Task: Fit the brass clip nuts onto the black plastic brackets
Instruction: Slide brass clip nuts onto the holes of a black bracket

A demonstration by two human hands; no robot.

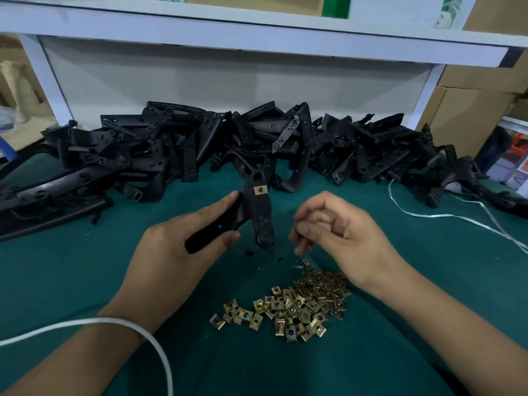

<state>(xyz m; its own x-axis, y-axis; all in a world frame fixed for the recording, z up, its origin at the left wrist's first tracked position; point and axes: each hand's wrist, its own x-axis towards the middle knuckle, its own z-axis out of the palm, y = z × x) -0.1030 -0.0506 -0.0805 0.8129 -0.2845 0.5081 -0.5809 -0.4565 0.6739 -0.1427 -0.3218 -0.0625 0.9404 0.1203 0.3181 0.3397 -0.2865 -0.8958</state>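
**One bracket in hand, clip nuts heaped close by**

Nearest, beneath the right wrist and between the two forearms: a loose heap of brass clip nuts [297, 307] on the green worktop [428, 324]. A white cord [148, 335] looped over the left forearm.

Just beyond the heap, left hand [174, 247] gripping a black plastic bracket [257, 212], fingers [217, 207] laid along its far side and thumb curled round the near side. Bracket held upright, lower end close above the cloth, with one fitted clip nut [260, 190] seated near its top, above the fingers.

To the right of the bracket and apart from it, right hand [337, 230] hovering over the far edge of the heap, fingers curled inward (whether a nut sits pinched between the tips cannot be told).

Two small black bits [249, 252] on the cloth below the bracket.

Farther back, well beyond both hands: a long pile of black brackets [171, 150] across the worktop, white strapping [457, 215] trailing to the right, and a white shelf frame [257, 35] behind, cardboard boxes [468, 110] at far right.
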